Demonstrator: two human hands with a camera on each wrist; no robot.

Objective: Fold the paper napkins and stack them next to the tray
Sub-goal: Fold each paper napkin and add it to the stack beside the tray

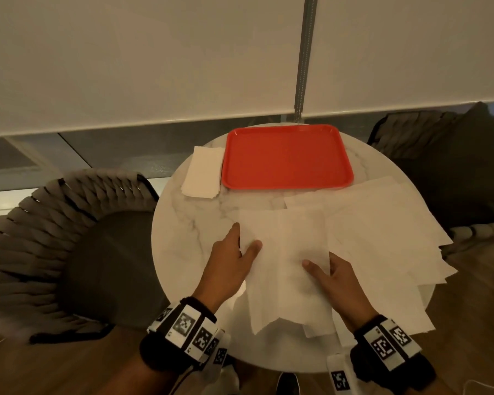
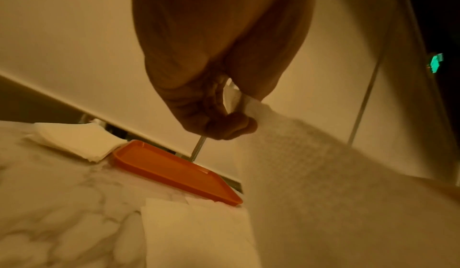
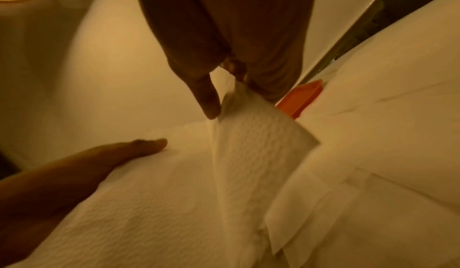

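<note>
Both hands hold one paper napkin (image 1: 285, 252) off the marble table (image 1: 188, 223), between the person and the red tray (image 1: 287, 156). The left hand (image 1: 234, 269) pinches the sheet's left edge, thumb on top and fingers curled beneath it, as the left wrist view shows. The right hand (image 1: 337, 277) pinches the right side the same way, its thumb pressing on the paper's upper face. A soft crease already runs up the sheet midway between the two thumbs.

To fold it well, I would bring one pinched edge across to meet the other, match the corners before letting go, then flatten along that crease with straight fingers. The paper is thin and limp, so a light, even pull from both sides should keep it from sagging or tearing.

The loose unfolded napkins (image 1: 388, 223) lie just right of the right fingers; the folded stack (image 1: 201, 173) waits beyond the left fingertips, touching the tray's left rim.
</note>
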